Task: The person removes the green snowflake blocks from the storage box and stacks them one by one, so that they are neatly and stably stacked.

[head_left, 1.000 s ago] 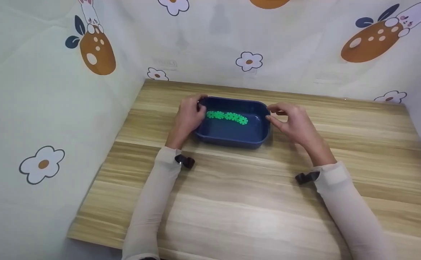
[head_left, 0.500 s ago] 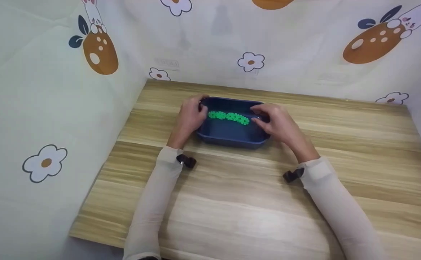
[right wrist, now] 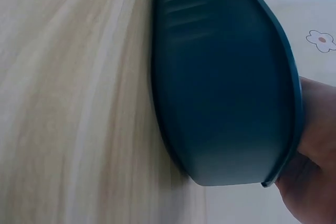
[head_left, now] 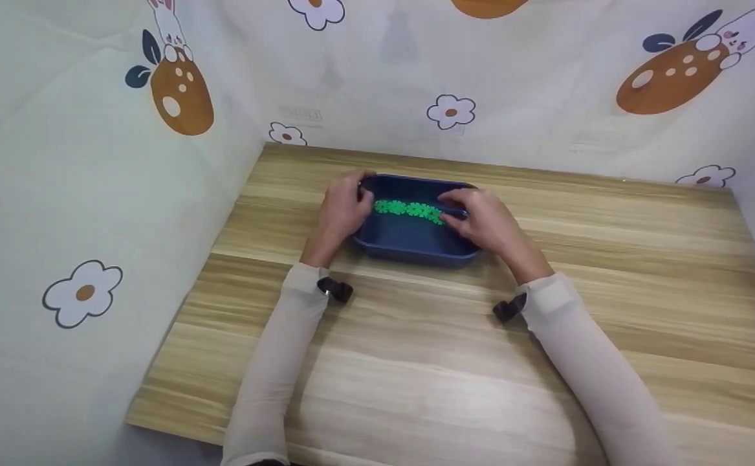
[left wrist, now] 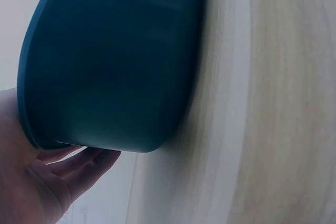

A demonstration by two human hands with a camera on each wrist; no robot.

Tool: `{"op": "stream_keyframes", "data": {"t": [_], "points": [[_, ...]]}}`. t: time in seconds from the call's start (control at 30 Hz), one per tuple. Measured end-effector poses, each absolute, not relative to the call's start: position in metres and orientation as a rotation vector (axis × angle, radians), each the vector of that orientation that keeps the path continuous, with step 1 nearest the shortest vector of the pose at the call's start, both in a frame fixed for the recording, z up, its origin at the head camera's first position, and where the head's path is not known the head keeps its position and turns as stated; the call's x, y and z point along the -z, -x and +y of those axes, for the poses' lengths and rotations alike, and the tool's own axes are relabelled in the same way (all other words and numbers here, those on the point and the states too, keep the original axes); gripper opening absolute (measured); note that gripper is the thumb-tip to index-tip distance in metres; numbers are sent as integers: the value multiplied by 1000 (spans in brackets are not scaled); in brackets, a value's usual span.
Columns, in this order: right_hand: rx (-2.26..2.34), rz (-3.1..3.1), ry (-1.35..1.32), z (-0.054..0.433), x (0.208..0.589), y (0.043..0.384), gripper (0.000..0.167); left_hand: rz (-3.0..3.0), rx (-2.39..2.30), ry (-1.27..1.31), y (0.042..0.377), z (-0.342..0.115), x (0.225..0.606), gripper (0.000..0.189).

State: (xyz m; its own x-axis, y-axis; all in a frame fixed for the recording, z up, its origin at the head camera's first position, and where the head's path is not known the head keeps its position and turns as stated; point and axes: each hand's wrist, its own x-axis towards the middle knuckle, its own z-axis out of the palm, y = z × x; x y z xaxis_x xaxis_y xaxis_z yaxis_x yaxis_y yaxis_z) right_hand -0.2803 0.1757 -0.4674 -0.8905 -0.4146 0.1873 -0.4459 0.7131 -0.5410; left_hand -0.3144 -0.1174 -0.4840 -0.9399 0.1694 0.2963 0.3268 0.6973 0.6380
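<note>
The left end of the blue bin (head_left: 416, 256) is covered by the left hand (head_left: 343, 206), by which the rim and end wall are grasped, with the thumb over the inner side and the fingers outside. The bin's right end is partly hidden by the right hand (head_left: 490, 223), which is held over the rim; its thumb and forefinger are parted inside the bin, and it is empty as far as can be seen. The right tip of the green chain (head_left: 397, 208) is masked by that thumb, and whether it is touched cannot be told. The chain is laid along the bin's floor, left to right, its left tip just beside the left hand. In both wrist views the bin's interior is hidden by its outer wall, and the right hand is cut off by the frame edge.

The chain is made up of flat, notched discs, apparently plastic. The bin is smooth and rounded at the corners, with a thin lip; ribbed bands are shown on its outer side in the right wrist view. The desk (head_left: 416, 362) is finished in streaked wood grain. Pale, thin fabric is seen in the sleeves (head_left: 587, 362).
</note>
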Motion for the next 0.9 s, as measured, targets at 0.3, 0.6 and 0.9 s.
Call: {"op": "stream_keyframes", "data": {"t": [0.3, 0.6, 0.9], "points": [[-767, -2966, -677, 170, 468, 286, 41, -2682, 1061, 408, 315, -117, 486, 36], [-598, -2986, -661, 162, 472, 285, 35, -2664, 1045, 423, 314, -116, 487, 35], [-472, -3012, -690, 160, 475, 287, 40, -2672, 1046, 418, 314, -116, 487, 34]]}}
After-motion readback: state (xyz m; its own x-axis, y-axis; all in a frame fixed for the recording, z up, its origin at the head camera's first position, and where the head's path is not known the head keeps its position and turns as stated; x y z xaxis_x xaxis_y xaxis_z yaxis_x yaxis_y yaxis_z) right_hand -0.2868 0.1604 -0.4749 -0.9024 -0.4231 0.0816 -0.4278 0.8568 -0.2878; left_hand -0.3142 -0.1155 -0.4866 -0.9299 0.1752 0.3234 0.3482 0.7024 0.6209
